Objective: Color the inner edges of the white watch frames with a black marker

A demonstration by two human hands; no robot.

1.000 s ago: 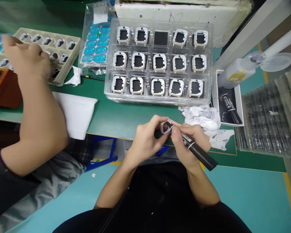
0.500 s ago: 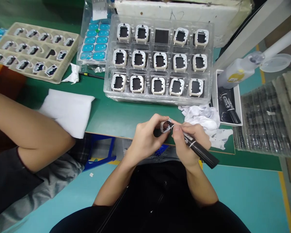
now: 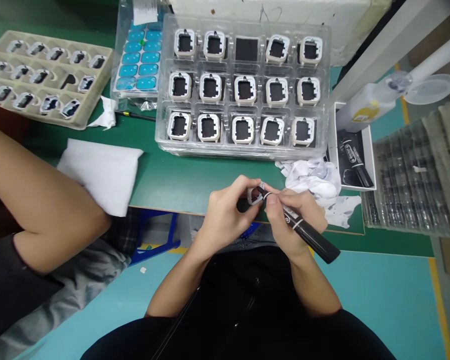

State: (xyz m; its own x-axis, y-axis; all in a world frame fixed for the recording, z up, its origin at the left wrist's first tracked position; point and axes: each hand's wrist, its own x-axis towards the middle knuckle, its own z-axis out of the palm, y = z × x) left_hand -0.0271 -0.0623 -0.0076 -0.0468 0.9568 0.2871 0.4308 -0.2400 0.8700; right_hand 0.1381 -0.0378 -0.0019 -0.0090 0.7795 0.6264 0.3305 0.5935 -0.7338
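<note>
Between the thumb and fingers of my left hand [image 3: 227, 212] is a small white watch case [image 3: 252, 196], held just over the table's front edge. My right hand [image 3: 294, 215] grips a black marker [image 3: 311, 237] like a pen. The marker's tip meets the case's inner rim; fingers partly hide the spot. Beyond my hands lies a clear plastic tray [image 3: 225, 150] with rows of similar white square watch cases [image 3: 242, 130]. One pocket in its back row shows only a dark pad [image 3: 246, 49].
A crumpled white cloth [image 3: 311, 177] lies right of the tray. Beside it, a white box [image 3: 373, 150] holds another marker and a bottle [image 3: 371, 107]. Stacked trays [image 3: 408, 185] stand far right. At left are a folded white cloth [image 3: 101, 172], a beige tray [image 3: 84, 117] and a co-worker's arm [image 3: 60, 200].
The view has shifted slightly, so the trays appear a little further left and higher. Both hands keep their grip on the watch case and marker, with hardly any movement.
</note>
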